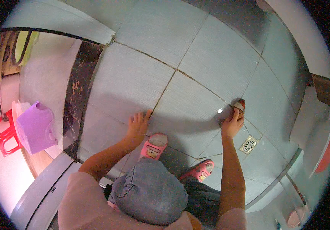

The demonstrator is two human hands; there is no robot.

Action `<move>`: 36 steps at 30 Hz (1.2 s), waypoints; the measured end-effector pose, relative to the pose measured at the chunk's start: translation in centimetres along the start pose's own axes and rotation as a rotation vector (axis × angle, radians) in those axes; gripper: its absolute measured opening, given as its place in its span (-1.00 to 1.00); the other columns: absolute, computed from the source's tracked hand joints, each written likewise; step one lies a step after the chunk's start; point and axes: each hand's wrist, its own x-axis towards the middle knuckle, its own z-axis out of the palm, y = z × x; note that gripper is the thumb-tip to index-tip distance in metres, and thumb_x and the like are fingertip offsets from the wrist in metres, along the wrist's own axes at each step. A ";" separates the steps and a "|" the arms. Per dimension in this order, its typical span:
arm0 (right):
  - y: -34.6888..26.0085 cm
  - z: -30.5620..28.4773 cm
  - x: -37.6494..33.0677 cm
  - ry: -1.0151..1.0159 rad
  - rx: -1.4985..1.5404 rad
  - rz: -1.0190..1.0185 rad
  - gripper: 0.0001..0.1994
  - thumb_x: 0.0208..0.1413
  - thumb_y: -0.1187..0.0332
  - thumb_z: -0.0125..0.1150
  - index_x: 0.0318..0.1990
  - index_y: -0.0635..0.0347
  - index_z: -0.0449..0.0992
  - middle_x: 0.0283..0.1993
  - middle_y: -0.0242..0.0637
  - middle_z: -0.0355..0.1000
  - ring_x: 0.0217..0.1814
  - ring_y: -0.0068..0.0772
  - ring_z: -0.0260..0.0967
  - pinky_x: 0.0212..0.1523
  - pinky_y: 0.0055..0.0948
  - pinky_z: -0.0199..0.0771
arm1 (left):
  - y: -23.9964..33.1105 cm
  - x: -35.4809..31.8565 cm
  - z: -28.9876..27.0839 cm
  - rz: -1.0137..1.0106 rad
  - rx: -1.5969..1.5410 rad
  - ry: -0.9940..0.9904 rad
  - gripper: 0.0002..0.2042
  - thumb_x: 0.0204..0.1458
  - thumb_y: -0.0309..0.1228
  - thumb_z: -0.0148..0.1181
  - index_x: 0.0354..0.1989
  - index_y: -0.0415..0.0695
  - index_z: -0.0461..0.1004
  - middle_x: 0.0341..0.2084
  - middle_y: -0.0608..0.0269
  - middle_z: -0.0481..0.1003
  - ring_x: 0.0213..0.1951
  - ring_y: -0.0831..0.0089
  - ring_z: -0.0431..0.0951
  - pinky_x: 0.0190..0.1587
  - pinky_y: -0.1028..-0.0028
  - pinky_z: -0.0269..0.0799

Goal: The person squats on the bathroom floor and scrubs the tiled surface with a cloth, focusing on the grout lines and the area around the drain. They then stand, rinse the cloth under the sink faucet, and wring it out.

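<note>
My right hand [232, 123] reaches out over the grey tiled floor [195, 103]. Its fingers are closed round a small brown-and-white object [239, 104] that looks like a scrub brush, held low at the tiles. The fingers hide part of it. Beside that hand a small bright white spot [220, 110] shows on the floor; what it is I cannot make out. My left hand [137, 124] is over the tiles in front of my left foot, fingers spread and holding nothing. Whether its fingertips touch the floor is unclear.
My feet wear pink slippers [202, 170]. A square floor drain [249, 144] sits near my right wrist. On the left are a dark marbled threshold [77, 92], a purple plastic container [36, 128] and a red plastic stool [7, 134]. White fixtures [307, 126] stand at the right.
</note>
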 end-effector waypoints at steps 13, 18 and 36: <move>1.2 0.3 0.3 -0.001 0.026 -0.059 -0.42 -0.18 0.41 0.14 0.11 -0.16 0.21 0.06 0.15 0.09 0.04 0.22 0.11 0.00 -0.04 0.20 | 0.6 3.5 -2.2 0.005 -0.153 -0.050 -0.42 -0.11 -0.48 -0.02 0.19 0.04 0.11 -0.28 0.02 0.28 -0.19 0.14 0.33 -0.18 0.20 0.25; 0.1 0.2 0.1 0.005 0.035 -0.065 -0.43 -0.20 0.41 0.15 0.09 -0.15 0.23 0.04 0.17 0.13 0.05 0.22 0.12 0.02 -0.03 0.19 | 0.2 5.6 -2.8 -0.027 -0.187 -0.076 -0.43 -0.11 -0.47 -0.01 0.18 0.06 0.14 -0.26 0.00 0.29 -0.15 0.13 0.31 -0.14 0.22 0.25; -24.8 0.0 -14.6 -0.397 0.099 -1.150 -0.62 0.02 0.31 -0.08 0.04 -0.31 0.30 0.08 -0.13 0.18 0.04 0.02 0.12 -0.05 0.13 0.12 | -9.1 -12.7 -0.2 -0.727 -0.802 0.245 -0.77 -0.28 -0.73 -0.01 -0.40 -0.19 0.37 -0.35 0.11 0.33 -0.33 0.21 0.37 -0.26 0.42 0.30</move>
